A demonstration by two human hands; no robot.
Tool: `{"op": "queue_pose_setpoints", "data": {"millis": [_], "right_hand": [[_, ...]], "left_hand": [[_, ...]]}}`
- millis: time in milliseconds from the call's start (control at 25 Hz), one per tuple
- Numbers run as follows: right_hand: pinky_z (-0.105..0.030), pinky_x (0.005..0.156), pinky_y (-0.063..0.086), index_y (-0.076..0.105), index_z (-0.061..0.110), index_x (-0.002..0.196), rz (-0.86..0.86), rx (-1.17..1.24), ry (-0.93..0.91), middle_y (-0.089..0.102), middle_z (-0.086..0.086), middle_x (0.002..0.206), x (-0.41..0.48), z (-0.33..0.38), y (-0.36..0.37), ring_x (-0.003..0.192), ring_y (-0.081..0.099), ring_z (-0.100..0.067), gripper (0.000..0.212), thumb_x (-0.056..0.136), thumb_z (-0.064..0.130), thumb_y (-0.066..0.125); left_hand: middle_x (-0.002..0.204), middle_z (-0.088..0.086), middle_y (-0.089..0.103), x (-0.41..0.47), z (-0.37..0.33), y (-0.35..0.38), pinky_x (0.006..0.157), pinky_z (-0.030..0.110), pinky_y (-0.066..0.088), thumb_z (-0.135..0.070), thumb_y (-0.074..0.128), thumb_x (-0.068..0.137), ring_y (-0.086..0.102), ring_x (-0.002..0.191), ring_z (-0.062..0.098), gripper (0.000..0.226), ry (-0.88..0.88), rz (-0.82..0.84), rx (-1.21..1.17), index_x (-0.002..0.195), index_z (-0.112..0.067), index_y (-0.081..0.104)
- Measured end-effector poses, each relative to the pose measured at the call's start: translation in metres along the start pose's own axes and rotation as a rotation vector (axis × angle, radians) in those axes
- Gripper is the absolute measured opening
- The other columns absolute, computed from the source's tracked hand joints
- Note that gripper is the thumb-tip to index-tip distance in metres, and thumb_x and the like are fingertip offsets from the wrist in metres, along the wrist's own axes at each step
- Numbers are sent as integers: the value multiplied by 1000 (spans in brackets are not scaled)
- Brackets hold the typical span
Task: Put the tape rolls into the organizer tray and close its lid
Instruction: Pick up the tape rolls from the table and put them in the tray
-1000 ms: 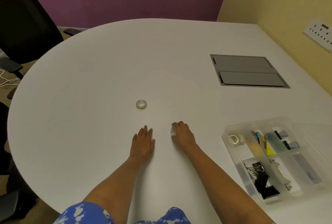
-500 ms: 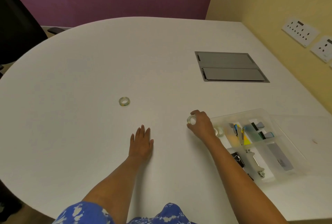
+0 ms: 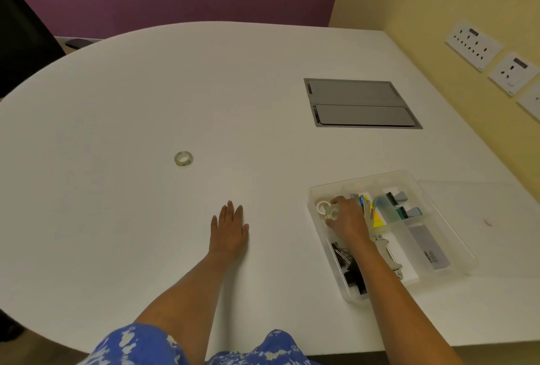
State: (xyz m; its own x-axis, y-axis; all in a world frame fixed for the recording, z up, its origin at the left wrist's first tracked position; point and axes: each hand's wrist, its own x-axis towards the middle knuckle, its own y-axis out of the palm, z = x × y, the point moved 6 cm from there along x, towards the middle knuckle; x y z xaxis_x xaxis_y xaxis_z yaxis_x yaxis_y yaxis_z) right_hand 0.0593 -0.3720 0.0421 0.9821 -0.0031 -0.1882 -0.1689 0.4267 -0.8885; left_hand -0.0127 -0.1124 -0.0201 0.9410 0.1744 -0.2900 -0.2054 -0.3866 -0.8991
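Observation:
A clear plastic organizer tray (image 3: 464, 259) lies at the right of the white table, its clear lid (image 3: 479, 198) swung open flat to the right. My right hand (image 3: 347, 218) reaches into the tray's near-left compartment and grips a clear tape roll (image 3: 332, 213). Another tape roll (image 3: 323, 206) lies in that compartment, touching the held one. A third tape roll (image 3: 183, 158) lies flat on the table, far to the left of the tray. My left hand (image 3: 229, 230) rests palm down on the table with fingers spread and nothing in it.
The tray's other compartments hold black binder clips (image 3: 350, 271), coloured sticky notes (image 3: 377, 218), a stapler-like tool (image 3: 388, 253) and a card. A grey cable hatch (image 3: 359, 103) is set in the table behind. Wall sockets (image 3: 473, 46) are on the right, a black chair (image 3: 23, 40) at far left.
My right hand carried the tape roll from the middle of the table to the right and lowered it into the tray's near-left compartment. The left hand stayed put.

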Motion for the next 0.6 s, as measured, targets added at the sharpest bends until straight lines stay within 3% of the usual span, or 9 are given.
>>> {"op": "queue_pose_setpoints", "data": {"millis": [200,360,600], "right_hand": [[-39,86,50,51,8,120,81,-54,-21,46,-18,126,0,-2,14,113,51,-34,46,79,8,71],[-38,82,50,52,8,118,75,-97,-23,45,-17,126,0,-3,19,110,52,-33,37,83,0,61],[-31,70,46,59,10,114,-49,-51,-8,54,-15,119,4,8,1,102,60,-30,23,91,11,55]], "left_hand": [[161,9,-1,-3,-1,0,122,42,4,-29,26,103,1,149,23,53,4,-13,1,152,-14,11],[161,8,0,-4,0,-1,122,41,4,-29,27,103,1,149,22,53,11,-15,-3,152,-15,11],[161,7,0,-3,5,-2,122,40,5,-29,27,103,1,149,21,52,23,-23,4,152,-16,11]]}}
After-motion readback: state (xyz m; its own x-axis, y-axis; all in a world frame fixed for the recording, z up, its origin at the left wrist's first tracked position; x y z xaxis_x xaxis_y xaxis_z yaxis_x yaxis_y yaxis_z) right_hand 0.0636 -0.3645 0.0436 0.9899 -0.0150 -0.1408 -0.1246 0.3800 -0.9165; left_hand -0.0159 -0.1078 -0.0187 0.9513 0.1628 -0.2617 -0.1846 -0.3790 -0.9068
